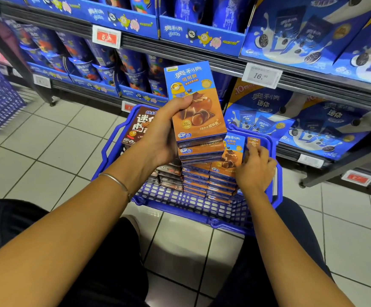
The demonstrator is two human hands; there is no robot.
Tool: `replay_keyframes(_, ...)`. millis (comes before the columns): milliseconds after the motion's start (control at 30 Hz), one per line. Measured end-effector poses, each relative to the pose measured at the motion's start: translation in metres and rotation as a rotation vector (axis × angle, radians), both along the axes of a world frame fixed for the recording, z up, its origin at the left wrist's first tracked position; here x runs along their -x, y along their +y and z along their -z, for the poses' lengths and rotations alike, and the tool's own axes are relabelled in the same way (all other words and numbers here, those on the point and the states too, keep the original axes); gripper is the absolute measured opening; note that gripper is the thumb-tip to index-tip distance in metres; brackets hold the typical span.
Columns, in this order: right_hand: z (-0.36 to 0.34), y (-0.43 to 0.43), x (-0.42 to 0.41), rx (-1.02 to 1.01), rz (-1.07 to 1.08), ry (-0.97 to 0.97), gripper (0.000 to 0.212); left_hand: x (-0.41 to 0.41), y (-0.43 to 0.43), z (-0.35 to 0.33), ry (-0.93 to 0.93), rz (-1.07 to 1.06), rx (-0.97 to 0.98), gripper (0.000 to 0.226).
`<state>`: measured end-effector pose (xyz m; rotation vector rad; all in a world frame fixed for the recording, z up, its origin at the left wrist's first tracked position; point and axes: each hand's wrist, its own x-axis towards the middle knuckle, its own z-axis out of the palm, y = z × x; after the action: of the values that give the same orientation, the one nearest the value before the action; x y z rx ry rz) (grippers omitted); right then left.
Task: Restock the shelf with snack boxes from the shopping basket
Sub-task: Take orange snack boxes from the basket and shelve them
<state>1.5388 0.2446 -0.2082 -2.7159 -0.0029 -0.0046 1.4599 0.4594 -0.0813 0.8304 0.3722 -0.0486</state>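
Several flat orange-and-blue cardboard snack boxes (199,120) sit stacked in our left hand (167,134), thumb on the top face and fingers curled round them, above the middle of the blue plastic shopping basket (202,209) on the tiled floor (47,140). Our right hand (255,169) pinches one upright orange box (253,142) at the basket's right edge, beside more stacked boxes (215,182). Dark brown boxes (139,127) stand at its far left corner. The metal shelf (224,63) of blue packs stands just behind.
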Motion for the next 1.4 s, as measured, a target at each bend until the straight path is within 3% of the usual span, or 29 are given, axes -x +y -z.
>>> replay_keyframes(300, -0.057, 0.015, 0.000, -0.314, 0.100, -0.274, 0.059, -0.001, -0.003, -0.002, 0.023, -0.002, -0.039, 0.027)
replay_keyframes(433, -0.113, 0.015, -0.004, -0.689, 0.027, -0.287, 0.049, -0.002, -0.003, -0.005, 0.050, -0.010, -0.054, 0.035)
replay_keyframes(600, -0.178, 0.008, -0.003, -1.027, -0.064, -0.340, 0.045, -0.001, -0.001, -0.004, 0.077, -0.012, -0.064, 0.022)
replay_keyframes(800, -0.199, 0.015, -0.003, -1.449, -0.070, -0.071, 0.045, 0.000, -0.002, -0.004, 0.083, 0.016, -0.104, 0.024)
replay_keyframes(1033, -0.170, 0.058, 0.004, -1.396, -0.072, 0.210, 0.023, -0.004, 0.006, -0.003, 0.079, 0.011, -0.117, 0.031)
replay_keyframes(1267, -0.155, 0.081, -0.001, -1.453, -0.137, 0.404, 0.045, -0.016, 0.021, 0.002, 0.093, -0.004, -0.160, 0.037)
replay_keyframes(1400, -0.152, 0.084, -0.013, -1.441, -0.141, 0.440, 0.043, -0.027, 0.025, 0.003, 0.080, 0.009, -0.124, 0.041)
